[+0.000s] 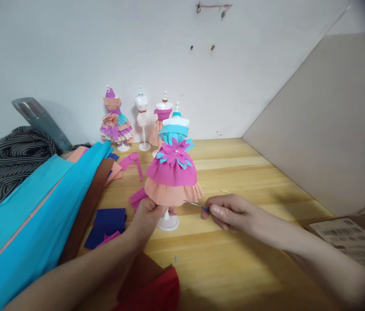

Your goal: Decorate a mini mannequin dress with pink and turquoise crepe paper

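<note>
A small white mannequin (176,122) stands on the wooden table (253,181), dressed in a teal top, a magenta skirt (171,175) with a paper flower and a peach frill below. My left hand (146,218) is closed around the stand just under the frill, above the round base (168,223). My right hand (231,212) pinches a thin blue-handled tool (196,204), whose metal tip points at the hem of the peach frill.
Three more dressed mannequins (116,125) stand by the wall. Sheets of teal, brown and peach fabric (30,216) lie at left, with navy pieces (106,224), red cloth (156,293) and striped cloth (4,160). A cardboard box (350,237) sits at right.
</note>
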Demonstrator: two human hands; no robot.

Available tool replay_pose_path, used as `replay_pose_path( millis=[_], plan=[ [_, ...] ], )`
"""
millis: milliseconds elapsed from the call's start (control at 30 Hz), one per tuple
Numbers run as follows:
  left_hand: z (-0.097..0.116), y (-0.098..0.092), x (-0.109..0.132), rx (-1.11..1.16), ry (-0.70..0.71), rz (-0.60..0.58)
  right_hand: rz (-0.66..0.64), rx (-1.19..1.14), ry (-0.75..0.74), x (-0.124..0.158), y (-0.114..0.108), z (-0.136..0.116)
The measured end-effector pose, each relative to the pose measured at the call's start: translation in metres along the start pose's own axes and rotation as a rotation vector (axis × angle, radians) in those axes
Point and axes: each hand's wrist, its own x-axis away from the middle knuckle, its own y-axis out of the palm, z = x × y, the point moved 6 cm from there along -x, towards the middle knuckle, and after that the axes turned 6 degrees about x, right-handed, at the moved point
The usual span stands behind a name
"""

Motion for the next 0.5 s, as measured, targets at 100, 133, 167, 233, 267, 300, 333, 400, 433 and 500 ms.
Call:
replay_pose_path(
  millis=[100,133,167,233,267,300,333,400,433,500],
  plan=[
    [0.0019,0.0006,0.0005,-0.008,0.011,-0.001,-0.007,0.004,0.010,-0.0015,0.0004,0.0021],
    [0.0022,0.0006,0.0006,-0.011,0.013,0.003,-0.010,0.007,0.011,-0.0018,0.0006,0.0022],
    [0.0022,0.0008,0.0006,-0.014,0.014,0.007,-0.016,0.010,0.010,-0.0021,0.0010,0.0018],
    [0.0020,0.0018,0.0005,-0.018,0.015,0.000,-0.025,0.010,0.006,-0.0026,0.0016,0.0007],
    [0.0020,0.0025,0.0003,-0.018,0.017,-0.006,-0.029,0.011,0.004,-0.0027,0.0018,0.0001],
    [0.0020,0.0032,0.0001,-0.017,0.019,-0.014,-0.036,0.014,0.001,-0.0029,0.0020,-0.0006],
    [0.0021,0.0036,-0.0002,-0.014,0.021,-0.018,-0.040,0.021,-0.005,-0.0030,0.0019,-0.0014],
    [0.0025,0.0037,-0.0006,-0.003,0.021,-0.018,-0.041,0.047,-0.029,-0.0030,0.0012,-0.0034],
    [0.0026,0.0037,-0.0007,0.003,0.017,-0.018,-0.040,0.063,-0.043,-0.0029,0.0008,-0.0044],
    [0.0032,0.0041,-0.0006,0.015,0.013,-0.020,-0.034,0.084,-0.063,-0.0025,-0.0003,-0.0056]
  ],
)
